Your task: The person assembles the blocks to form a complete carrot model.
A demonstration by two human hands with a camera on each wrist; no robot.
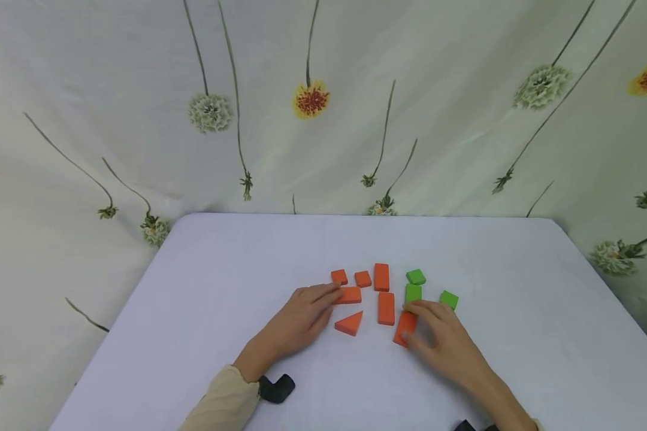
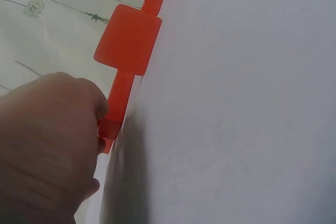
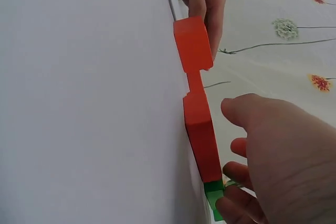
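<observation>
At the left, a pale sleeve leads to the left hand, its fingers loosely bent, fingertips resting on the left end of a crosswise orange block on the white table — touched, not clasped. Just beyond lies a small orange square; nearer the person, an orange triangle. Next comes a second orange square, then two orange bars, a far one and a near one, end to end. Right of them the right hand spreads thumb and fingers about a slanted orange block, the thumb clear of it — nothing gripped. A green block meets its fingertips; a green piece lies beyond, another green piece farther right.
</observation>
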